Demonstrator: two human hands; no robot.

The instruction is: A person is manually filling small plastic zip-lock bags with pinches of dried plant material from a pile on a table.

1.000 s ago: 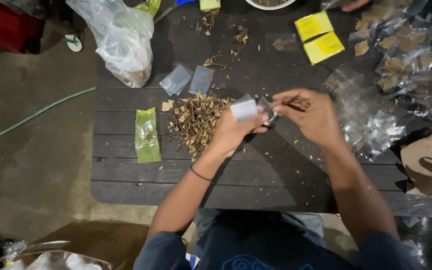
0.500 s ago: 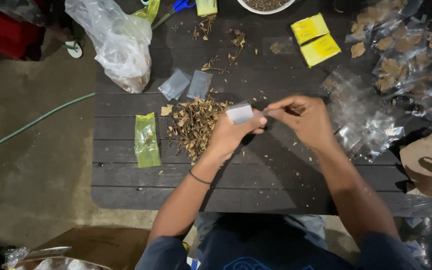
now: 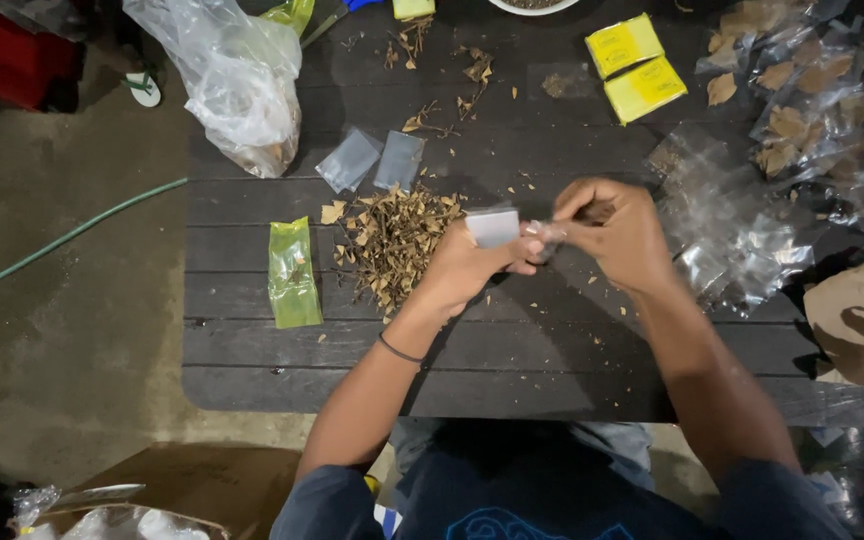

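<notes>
Cardboard box (image 3: 192, 480): seen nearest, at the lower left on the floor beside the person's knee, with crumpled clear plastic at its edge.
Table (image 3: 512, 370): a dark slatted top; the near boards are kept mostly bare, apparently as working room for the forearms.
Left hand (image 3: 467, 265): closed around a small clear pouch (image 3: 493, 226), which is held above the table with its mouth turned toward the other hand, so that it can be reached from the side.
Right hand (image 3: 617, 232): closed in a pinch at the mouth of the pouch; something brown is glimpsed between the fingers, though what it is cannot be told.
Pile of dried leaves (image 3: 392, 238): heaped just left of the left hand, within easy reach of both hands.
Green packet (image 3: 293, 272): laid flat left of the pile, apart from it.
Empty clear pouches (image 3: 372, 160): two are laid side by side just beyond the pile.
Loose clear bags (image 3: 742, 230): spread to the right of the right hand, some with dried leaf pieces inside.
Yellow packets (image 3: 637, 65): two are set together at the far right of the table.
Large plastic bag (image 3: 237, 85): slumped over the far left corner of the table.
Green hose (image 3: 62, 240): lying across the floor to the left.
</notes>
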